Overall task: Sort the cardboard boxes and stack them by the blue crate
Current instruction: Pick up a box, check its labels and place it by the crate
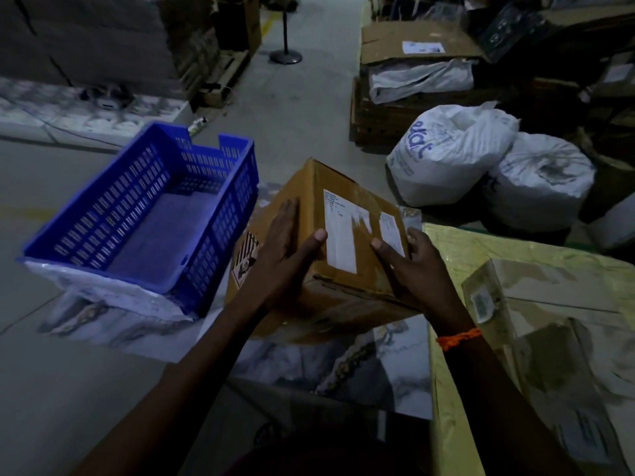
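A brown cardboard box (347, 214) with white shipping labels on top is tilted just right of the empty blue crate (144, 214). My left hand (285, 249) presses flat on the box's left side, thumb over the top edge. My right hand (415, 266) grips its near right corner. Under the box lies another cardboard box (247, 259) with a hazard-style sticker, mostly hidden. The crate rests on a white marbled sheet (113, 314) on the floor.
Yellow-wrapped parcels (536, 304) fill the right foreground. Two white plastic sacks (457, 149) sit beyond the box, with open cartons (412, 39) and dark goods behind. Stacked cartons on pallets (103, 39) stand far left. A stanchion base (286, 56) stands in the grey aisle.
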The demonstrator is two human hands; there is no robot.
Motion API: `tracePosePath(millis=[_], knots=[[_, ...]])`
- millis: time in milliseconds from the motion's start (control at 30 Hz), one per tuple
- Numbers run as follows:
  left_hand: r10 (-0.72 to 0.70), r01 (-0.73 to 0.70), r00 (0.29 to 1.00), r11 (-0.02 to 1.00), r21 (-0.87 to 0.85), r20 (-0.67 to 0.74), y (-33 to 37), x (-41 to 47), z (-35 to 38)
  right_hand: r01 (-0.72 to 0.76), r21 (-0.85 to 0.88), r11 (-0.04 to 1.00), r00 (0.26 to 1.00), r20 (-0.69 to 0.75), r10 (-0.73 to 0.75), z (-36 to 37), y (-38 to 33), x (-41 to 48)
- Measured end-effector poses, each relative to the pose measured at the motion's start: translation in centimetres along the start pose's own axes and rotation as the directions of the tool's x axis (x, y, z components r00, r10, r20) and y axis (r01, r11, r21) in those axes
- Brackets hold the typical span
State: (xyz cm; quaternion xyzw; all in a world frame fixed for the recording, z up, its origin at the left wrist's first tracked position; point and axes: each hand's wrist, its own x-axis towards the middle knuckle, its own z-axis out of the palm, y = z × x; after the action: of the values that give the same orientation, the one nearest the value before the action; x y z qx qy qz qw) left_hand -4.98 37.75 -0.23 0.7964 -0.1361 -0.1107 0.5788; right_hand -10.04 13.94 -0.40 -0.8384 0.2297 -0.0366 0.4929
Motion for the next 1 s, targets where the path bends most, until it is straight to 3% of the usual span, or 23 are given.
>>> tracePosePath(millis=[100,200,400,500,567,633,700,767,1000], knots=[[-0.010,0.012,1.000,0.986,-0.166,0.012,-0.1,0.7,0.7,0.041,-0.030,0.999,0.996,-0.072,-0.043,-0.8,0.1,-0.7],[-0.035,0.045,0.999,0.935,-0.351,0.035,-0.4,0.1,2.5,0.067,-0.168,0.983,0.987,-0.132,-0.090,-1.8,0.1,-0.7],[-0.150,0.165,0.986,0.934,-0.317,0.071,-3.2,-0.3,4.1,0.066,-0.456,0.888,0.983,-0.121,-0.135,-2.2,0.3,-0.9],[-0.041,0.047,0.998,0.989,-0.139,0.047,-2.0,0.2,3.2,0.109,-0.628,0.770,0.981,-0.057,-0.185,-1.8,0.2,-0.7],[0.141,-0.144,0.990,0.970,0.196,0.031,-0.9,1.5,2.6,0.212,-0.696,0.686,0.968,0.051,-0.247,-1.4,-0.2,-0.1],[0.206,-0.219,0.974,0.777,0.590,0.091,0.5,3.2,3.0,0.316,-0.718,0.620,0.942,0.161,-0.295,-0.9,-0.8,0.9],[0.142,-0.236,0.972,0.577,0.782,0.189,1.7,4.6,4.1,0.362,-0.737,0.571,0.926,0.213,-0.311,-0.4,-1.1,1.8],[0.071,-0.250,0.967,0.473,0.845,0.246,1.9,5.0,5.4,0.360,-0.751,0.554,0.927,0.220,-0.304,0.0,-1.0,2.4],[0.073,-0.269,0.962,0.404,0.874,0.262,0.3,4.2,6.0,0.368,-0.757,0.541,0.920,0.209,-0.333,0.6,0.3,1.7]])
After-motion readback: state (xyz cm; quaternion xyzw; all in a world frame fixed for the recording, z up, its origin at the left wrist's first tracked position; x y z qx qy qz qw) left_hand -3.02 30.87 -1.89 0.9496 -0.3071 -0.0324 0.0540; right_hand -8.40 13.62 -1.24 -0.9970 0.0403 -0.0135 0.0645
